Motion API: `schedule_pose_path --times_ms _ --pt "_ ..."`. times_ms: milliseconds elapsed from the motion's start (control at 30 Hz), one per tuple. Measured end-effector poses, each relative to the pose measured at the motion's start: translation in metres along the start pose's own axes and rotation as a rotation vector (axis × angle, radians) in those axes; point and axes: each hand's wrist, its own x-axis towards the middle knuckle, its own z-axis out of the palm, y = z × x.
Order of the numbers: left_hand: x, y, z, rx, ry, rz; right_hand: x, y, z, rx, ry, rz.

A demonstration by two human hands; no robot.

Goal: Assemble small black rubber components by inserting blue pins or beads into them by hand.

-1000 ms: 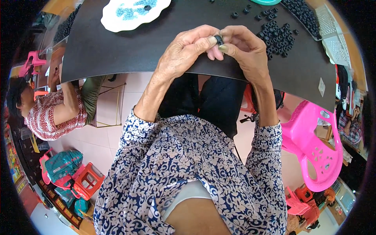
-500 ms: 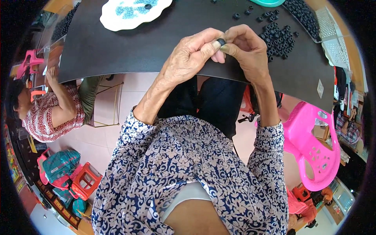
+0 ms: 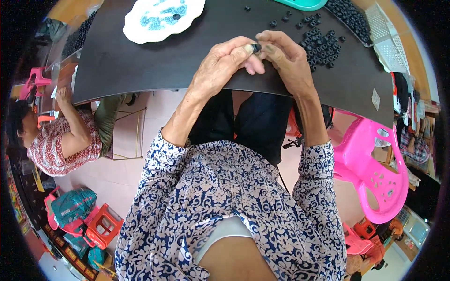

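Observation:
My left hand (image 3: 223, 65) pinches a small black ring-shaped plastic part (image 3: 256, 48) between thumb and fingers, above the near edge of the dark table. Close on its right, my right hand (image 3: 289, 58) has its thumb and forefinger apart, the fingertips by the part. Whether a tiny piece lies among the right fingers cannot be made out. A white wavy-edged plate (image 3: 133, 33) on the far left of the table carries tiny blue pieces (image 3: 154, 21) and one black part (image 3: 176, 17). Right of my hands lies a pile of similar black parts (image 3: 323, 49).
The dark table (image 3: 140, 70) has a teal tray (image 3: 307, 3) at its far side and a white perforated basket (image 3: 384, 37) at the right. A pink plastic chair (image 3: 349, 154) stands to my right. Another person in a red patterned top (image 3: 65, 140) sits at the left.
My right fingertips have drawn slightly off the black part, which now shows more in my left pinch. The table and plate have shifted a little in view.

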Motion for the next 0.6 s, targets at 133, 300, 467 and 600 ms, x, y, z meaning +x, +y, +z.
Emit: schedule_pose_path --times_ms 133,300,467,600 --pt "0.003 0.005 0.000 0.169 -0.039 0.022 0.002 0.002 -0.004 -0.074 -0.010 -0.032" --pt "-0.003 0.009 0.002 0.261 -0.017 -0.009 0.001 0.004 -0.003 0.090 -0.064 0.012" --pt "-0.007 0.009 0.007 0.219 0.018 -0.044 -0.005 0.010 0.004 0.089 -0.019 -0.028" --pt "-0.007 0.002 0.001 0.047 0.020 -0.056 0.002 -0.026 -0.002 -0.490 -0.118 -0.319"
